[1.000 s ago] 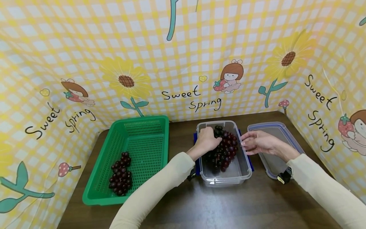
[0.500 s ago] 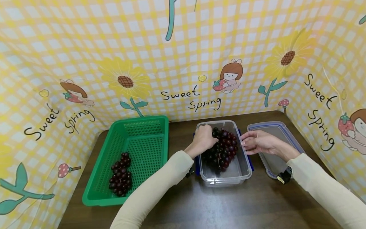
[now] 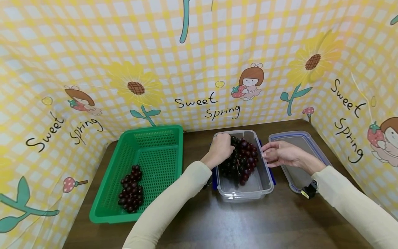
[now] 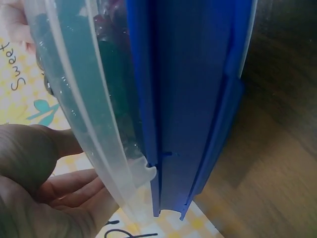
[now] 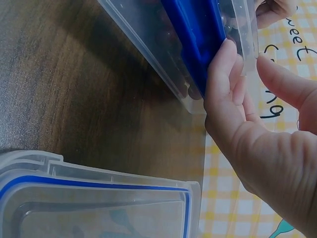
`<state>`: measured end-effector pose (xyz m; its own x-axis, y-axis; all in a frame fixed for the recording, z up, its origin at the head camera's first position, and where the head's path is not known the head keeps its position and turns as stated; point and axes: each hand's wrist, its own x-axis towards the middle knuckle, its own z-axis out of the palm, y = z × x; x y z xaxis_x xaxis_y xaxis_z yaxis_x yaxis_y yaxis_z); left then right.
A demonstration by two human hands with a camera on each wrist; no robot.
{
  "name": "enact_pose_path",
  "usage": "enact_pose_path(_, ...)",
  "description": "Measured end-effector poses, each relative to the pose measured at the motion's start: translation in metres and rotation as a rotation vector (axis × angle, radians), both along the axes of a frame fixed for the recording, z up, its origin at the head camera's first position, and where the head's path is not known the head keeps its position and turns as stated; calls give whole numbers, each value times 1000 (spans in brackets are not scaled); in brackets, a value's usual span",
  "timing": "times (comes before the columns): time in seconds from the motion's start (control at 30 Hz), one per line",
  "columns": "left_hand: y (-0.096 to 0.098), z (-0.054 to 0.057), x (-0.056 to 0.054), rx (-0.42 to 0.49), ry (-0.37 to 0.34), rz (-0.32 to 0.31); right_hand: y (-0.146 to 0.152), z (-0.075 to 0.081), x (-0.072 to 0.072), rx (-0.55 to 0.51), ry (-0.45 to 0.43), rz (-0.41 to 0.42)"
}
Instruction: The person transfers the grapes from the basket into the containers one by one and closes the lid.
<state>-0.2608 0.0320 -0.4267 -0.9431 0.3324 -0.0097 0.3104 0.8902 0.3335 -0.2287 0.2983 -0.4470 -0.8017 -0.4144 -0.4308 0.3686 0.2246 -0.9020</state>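
A clear plastic container (image 3: 245,197) with blue clasps (image 4: 193,99) stands on the brown table. A bunch of dark red grapes (image 3: 244,160) is inside it. My left hand (image 3: 221,148) reaches in at the far left corner, its curled fingers gripping the top of the bunch. In the left wrist view that hand (image 4: 44,188) shows beside the container wall (image 4: 84,99). My right hand (image 3: 276,154) rests at the container's right rim with relaxed fingers. In the right wrist view a fingertip (image 5: 223,64) touches the rim, and the thumb stands apart.
A green mesh basket (image 3: 174,138) at the left holds another grape bunch (image 3: 130,190). The container's blue-edged lid (image 3: 298,141) lies flat to the right, behind my right hand. A yellow checked curtain encloses the table on three sides.
My left hand has drawn back toward the container's far left corner, and the grape bunch has shifted slightly with it. The right hand has stayed at the rim.
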Motion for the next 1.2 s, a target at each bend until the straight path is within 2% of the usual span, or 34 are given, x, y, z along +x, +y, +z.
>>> enact_pose_path(0.17,0,-1,2,-25,5,-48,1,0,-1,-2,1,6)
enact_pose_path(0.3,-3,0,4,-11,-9,-60,1,0,-1,-5,3,9)
enact_pose_path(0.43,-11,8,5,55,-26,-62,1,1,-1,-7,-2,10)
enact_pose_path(0.53,-22,19,5,153,-18,-53,0,2,-1,-6,-2,8)
enact_pose_path(0.67,-43,38,4,284,-42,-30,0,3,-3,2,8,9)
enact_pose_path(0.87,-82,61,1,370,-115,20,1,3,-2,-11,12,13)
enact_pose_path(1.03,-118,68,4,358,-147,47,1,2,0,-27,5,14)
enact_pose_path(1.2,-156,67,7,330,-188,74,0,2,0,-27,3,19)
